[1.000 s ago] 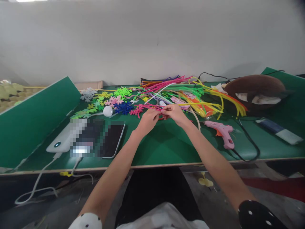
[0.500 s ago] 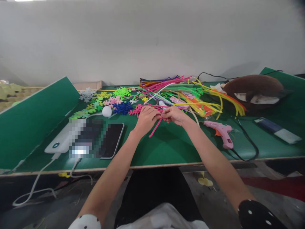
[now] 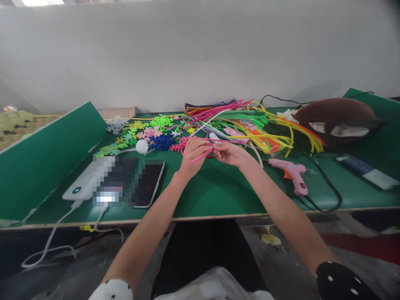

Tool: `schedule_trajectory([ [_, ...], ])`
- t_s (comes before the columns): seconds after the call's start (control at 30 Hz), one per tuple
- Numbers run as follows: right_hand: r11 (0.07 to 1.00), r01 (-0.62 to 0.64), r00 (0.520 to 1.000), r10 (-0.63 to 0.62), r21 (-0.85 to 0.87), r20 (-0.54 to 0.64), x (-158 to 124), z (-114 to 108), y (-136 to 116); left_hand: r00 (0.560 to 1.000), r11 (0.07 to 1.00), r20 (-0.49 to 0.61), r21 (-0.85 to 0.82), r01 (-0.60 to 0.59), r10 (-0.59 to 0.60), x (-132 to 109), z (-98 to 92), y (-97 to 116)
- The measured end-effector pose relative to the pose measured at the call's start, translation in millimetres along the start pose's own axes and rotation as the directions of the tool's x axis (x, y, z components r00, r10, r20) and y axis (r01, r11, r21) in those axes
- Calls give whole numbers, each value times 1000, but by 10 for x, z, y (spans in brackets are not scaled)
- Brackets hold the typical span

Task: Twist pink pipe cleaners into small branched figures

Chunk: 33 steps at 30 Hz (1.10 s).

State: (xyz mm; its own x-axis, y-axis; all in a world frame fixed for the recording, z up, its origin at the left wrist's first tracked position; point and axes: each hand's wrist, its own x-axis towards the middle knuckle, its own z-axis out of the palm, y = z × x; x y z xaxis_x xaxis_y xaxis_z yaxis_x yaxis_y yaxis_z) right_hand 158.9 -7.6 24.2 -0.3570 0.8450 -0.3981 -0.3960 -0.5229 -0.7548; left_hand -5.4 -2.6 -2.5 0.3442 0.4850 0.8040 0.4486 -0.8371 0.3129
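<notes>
Pink pipe cleaners (image 3: 200, 157) run between my two hands above the middle of the green table. My left hand (image 3: 194, 155) is closed on them, with one loose end lying across the back of its fingers. The fingertips of my right hand (image 3: 227, 153) pinch the same pipe cleaners, close beside the left fingertips. Just left of my hands lies a pink snowflake shape (image 3: 177, 146), next to a dark blue snowflake (image 3: 163, 142). Exactly how the strands cross between the fingers is hidden.
Behind my hands spreads a pile of coloured pipe cleaners (image 3: 246, 118). A pink glue gun (image 3: 292, 171) with a black cord lies right. Left are a white ball (image 3: 141, 146), a phone (image 3: 149, 183) and a white power bank (image 3: 86, 181). A brown bag-like object (image 3: 334, 112) stands far right.
The loose pink end that pointed down toward the table edge has swung up and left, across my left hand. Both hands stay close together in nearly the same place.
</notes>
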Motion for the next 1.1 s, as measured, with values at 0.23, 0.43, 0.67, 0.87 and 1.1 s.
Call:
schedule_trajectory([
  [0.23, 996, -79, 990, 84, -49, 112, 1, -52, -20, 999, 998, -17, 47, 41, -41, 6, -5, 43],
  [0.43, 996, -85, 987, 89, -41, 132, 14, -71, -2, 1000, 997, 23, 80, 0, -2, -6, 7, -12],
  [0.67, 997, 50, 993, -42, -64, 111, 73, -19, 80, 997, 994, 39, 92, 67, -71, -29, 45, -30],
  [0.87, 871, 411, 910, -409, -269, 68, 25, 100, 144, 942, 940, 55, -67, 333, -330, -4, 84, -17],
  [1.1, 867, 345, 935, -349, -358, 57, 18, 50, 116, 936, 942, 164, -77, 326, -311, 55, 66, 8],
])
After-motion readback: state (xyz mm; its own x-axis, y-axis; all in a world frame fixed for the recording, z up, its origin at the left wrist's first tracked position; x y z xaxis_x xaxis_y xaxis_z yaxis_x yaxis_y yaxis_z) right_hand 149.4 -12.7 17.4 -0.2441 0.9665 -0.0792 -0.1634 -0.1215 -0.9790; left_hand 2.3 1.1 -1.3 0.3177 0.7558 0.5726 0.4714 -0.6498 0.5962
